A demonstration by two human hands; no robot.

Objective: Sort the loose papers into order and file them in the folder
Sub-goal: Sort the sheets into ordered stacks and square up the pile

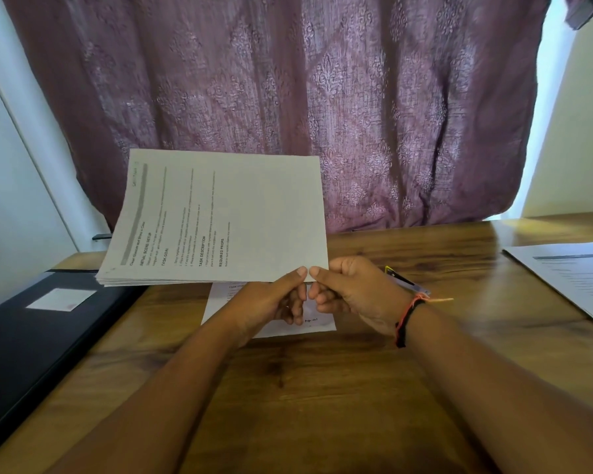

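Papers: stack of white printed sheets (220, 217), held up off the brown wooden table (322, 388), its text turned sideways.
Left hand: left hand (271, 302) pinches the stack's near right corner, thumb on top, fingers curled beneath.
Right hand: right hand (353, 292) pinches the same corner, thumb just beside the left thumb.
Folder: flat black folder with white label (31, 330), lying closed at the table's left edge.
Table: single white sheet (319, 326) under the hands; slim pen (404, 280) behind the right hand; more printed pages (575, 271) at the right edge.
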